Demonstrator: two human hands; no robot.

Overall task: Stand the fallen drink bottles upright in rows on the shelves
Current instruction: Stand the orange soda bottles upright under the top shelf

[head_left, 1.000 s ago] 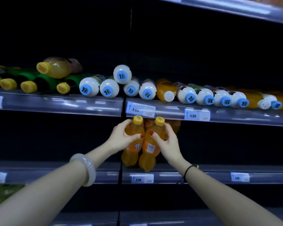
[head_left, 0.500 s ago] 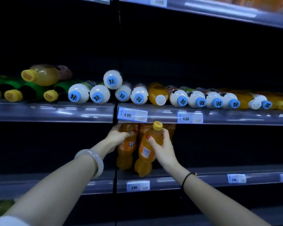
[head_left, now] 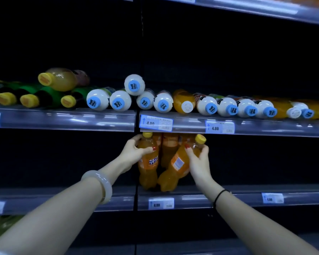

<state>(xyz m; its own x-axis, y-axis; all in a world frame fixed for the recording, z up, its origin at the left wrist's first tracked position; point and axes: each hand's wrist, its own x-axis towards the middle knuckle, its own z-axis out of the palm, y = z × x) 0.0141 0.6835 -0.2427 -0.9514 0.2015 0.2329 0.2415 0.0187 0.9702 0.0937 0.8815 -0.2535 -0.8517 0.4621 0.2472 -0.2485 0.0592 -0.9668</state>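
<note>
Dark shop shelving. Along the upper shelf, fallen bottles lie on their sides, caps pointing toward the viewer. At the lower shelf, the left hand grips an upright orange soda bottle, yellow cap up, with Chinese lettering on its label. The right hand clasps a second orange bottle, whose cap leans right. A price tag reads 4.00; a second tag reads 4.80.

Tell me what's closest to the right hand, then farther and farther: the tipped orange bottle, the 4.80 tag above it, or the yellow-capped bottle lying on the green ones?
1. The tipped orange bottle: gripped by the right hand, lower shelf.
2. The 4.80 tag: on the shelf edge just above.
3. The yellow-capped bottle: far left, on the green bottles, upper shelf.
</note>
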